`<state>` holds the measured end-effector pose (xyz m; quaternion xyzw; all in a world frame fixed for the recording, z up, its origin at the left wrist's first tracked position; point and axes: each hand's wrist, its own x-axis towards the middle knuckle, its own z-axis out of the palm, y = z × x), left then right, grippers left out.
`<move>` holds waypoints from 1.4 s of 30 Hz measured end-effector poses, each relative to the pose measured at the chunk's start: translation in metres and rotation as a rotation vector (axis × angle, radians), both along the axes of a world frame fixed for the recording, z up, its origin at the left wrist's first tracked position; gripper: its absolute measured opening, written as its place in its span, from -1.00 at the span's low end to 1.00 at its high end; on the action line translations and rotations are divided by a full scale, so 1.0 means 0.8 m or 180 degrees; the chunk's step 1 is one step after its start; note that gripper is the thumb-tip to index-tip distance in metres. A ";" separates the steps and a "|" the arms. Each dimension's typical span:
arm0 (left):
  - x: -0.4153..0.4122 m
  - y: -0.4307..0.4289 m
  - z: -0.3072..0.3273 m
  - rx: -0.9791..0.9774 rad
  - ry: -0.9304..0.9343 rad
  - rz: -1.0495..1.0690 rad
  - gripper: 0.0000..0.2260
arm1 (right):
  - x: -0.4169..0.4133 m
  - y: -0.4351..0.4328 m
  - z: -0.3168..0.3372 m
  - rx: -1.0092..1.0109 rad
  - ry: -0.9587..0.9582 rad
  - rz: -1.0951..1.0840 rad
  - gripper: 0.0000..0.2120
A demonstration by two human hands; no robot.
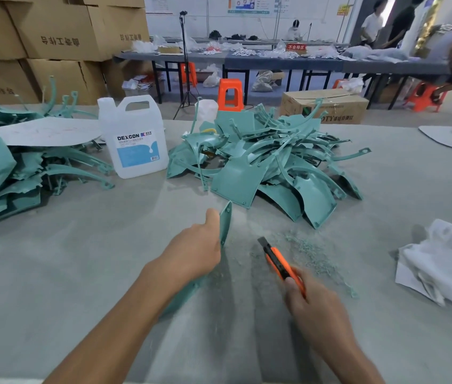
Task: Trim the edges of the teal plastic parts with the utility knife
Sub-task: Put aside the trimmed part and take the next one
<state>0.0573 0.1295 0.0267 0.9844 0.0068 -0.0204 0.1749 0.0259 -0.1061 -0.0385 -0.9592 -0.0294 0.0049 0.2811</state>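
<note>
Left hand (195,246) fingers wrap one teal part (225,221) on edge mid-worktop (81,259); right hand (309,299) fingers clench the utility knife (277,260), blade out, just beside it. Risk: a slipped stroke runs toward the left hand, since the upright part looks unsteady.

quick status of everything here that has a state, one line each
left hand: closed on a teal part
teal part: held on edge, blade not on it
right hand: closed on the utility knife
utility knife: blade out, pointing away
jug: upright, cap on
teal pile: loose heap behind the hands
shavings: scattered beside the knife
white cloth: crumpled
</note>
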 end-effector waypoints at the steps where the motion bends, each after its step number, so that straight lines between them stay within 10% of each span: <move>1: -0.001 -0.001 -0.001 0.0008 -0.0049 -0.0026 -0.81 | 0.003 -0.016 0.003 -0.0349 -0.0327 0.0078 -0.76; 5: -0.009 0.009 -0.001 -0.0214 -0.0291 0.0177 -0.86 | 0.043 -0.110 0.024 -0.0821 -0.1667 -0.0626 -0.71; 12: -0.034 0.033 -0.001 -0.0752 -0.0435 0.0488 -0.88 | 0.097 -0.270 0.018 -0.1148 0.0300 -0.1583 -0.40; 22: -0.072 0.060 -0.008 -0.2205 0.0276 -0.0110 -0.69 | 0.114 -0.265 -0.006 -0.1137 -0.0034 -0.1340 -0.77; 31: -0.111 0.077 -0.082 -0.1138 -0.0653 0.0678 -0.67 | 0.120 -0.239 0.006 -0.0226 -0.0359 -0.1342 -0.78; 38: -0.082 0.038 -0.045 -0.1991 -0.0377 0.0241 -0.89 | 0.048 -0.043 0.108 0.1739 -0.1423 -0.0193 -0.63; 42: -0.088 -0.024 -0.001 -0.3003 0.0076 -0.0116 -0.88 | -0.006 0.076 0.102 0.1365 -0.1971 0.1320 -0.56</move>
